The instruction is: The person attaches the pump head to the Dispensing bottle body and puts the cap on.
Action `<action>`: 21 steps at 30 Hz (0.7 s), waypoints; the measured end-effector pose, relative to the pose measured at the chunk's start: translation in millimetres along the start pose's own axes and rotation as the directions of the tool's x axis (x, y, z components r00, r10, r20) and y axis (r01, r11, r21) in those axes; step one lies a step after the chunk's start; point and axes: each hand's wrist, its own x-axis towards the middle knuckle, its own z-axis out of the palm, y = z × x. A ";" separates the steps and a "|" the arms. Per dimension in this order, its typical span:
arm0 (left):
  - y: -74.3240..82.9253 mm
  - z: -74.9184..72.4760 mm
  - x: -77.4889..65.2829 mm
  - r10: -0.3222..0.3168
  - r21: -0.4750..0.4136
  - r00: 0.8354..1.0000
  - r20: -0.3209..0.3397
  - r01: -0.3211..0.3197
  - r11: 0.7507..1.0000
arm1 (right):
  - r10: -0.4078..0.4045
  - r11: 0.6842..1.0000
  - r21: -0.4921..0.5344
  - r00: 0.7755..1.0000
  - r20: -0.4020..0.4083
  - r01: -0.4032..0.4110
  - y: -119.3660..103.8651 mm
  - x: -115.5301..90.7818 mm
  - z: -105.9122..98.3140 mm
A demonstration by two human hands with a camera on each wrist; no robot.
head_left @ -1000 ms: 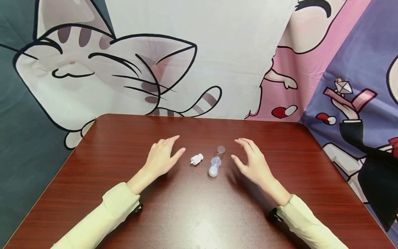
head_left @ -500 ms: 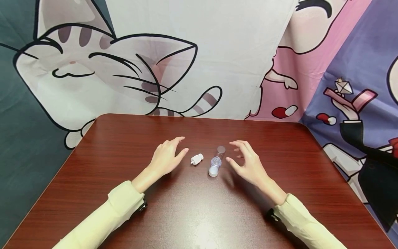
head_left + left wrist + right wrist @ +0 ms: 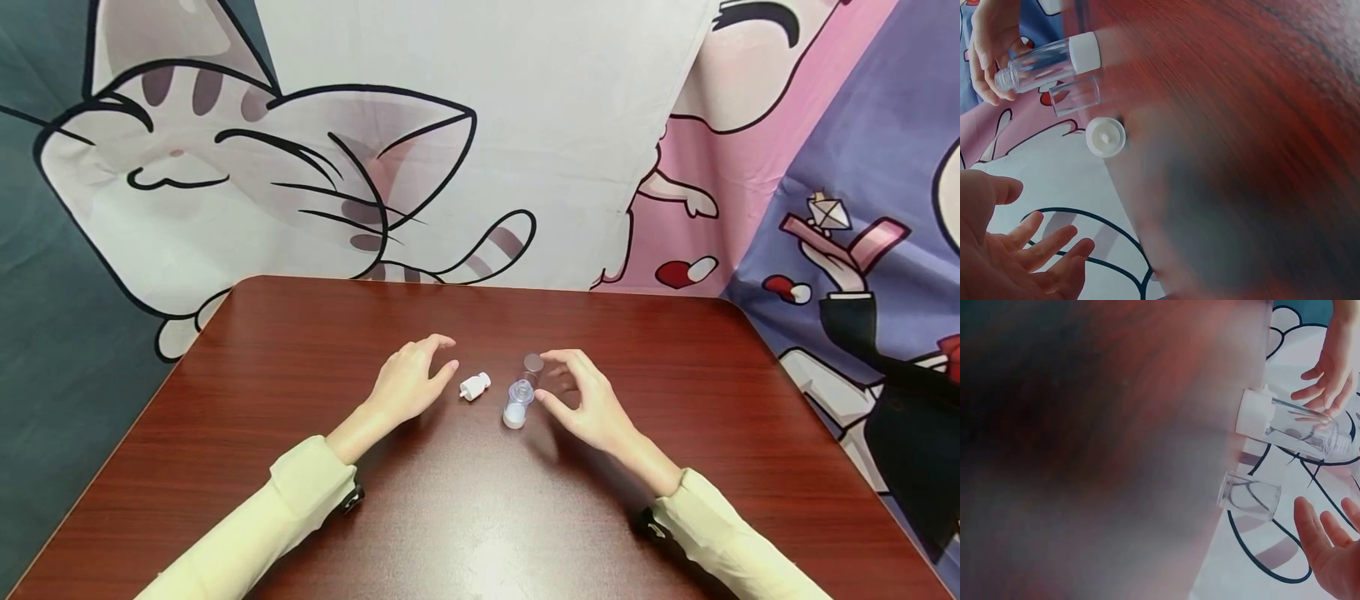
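Bottle, clear-walled with a white base, stands upright on the table between your two sets of fingers, closest to your right thumb. Its flat base is, I judge, why it holds steady with no grip on it. Its bare neck points upward, with no lid over it.

Your right hand grasps nothing: its fingers curve loosely, thumb well apart from them, so the gap faces the bottle and the clear cap. That cap stands on end just off your right index fingertip, farther out than the bottle; set like that, it should be less apt to roll than if laid down. Whether your right thumb touches the bottle or only hangs beside it, the head view is too small to tell.

Your left hand is likewise free, fingers spread and relaxed. Just past its thumb tip lies the white nozzled piece, tipped on its side and apart from the bottle. Its narrow nozzle probably makes a poor foot, which would explain why it rests on its flank.

Behind your fingers, the pale sleeves are folded back, which seems to keep cloth off these small parts.
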 end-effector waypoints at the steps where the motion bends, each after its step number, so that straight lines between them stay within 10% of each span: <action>1: 0.7 0.5 0.3 -0.001 -0.001 1.000 0.004 0.001 1.000 | -0.002 1.000 0.016 1.000 0.006 0.002 -0.3 -0.2 0.9; 21: 8.1 9.6 8.7 -0.018 -0.092 0.999 0.036 0.021 0.995 | 0.146 0.968 0.192 0.985 0.094 -0.161 -11.9 1.8 15.3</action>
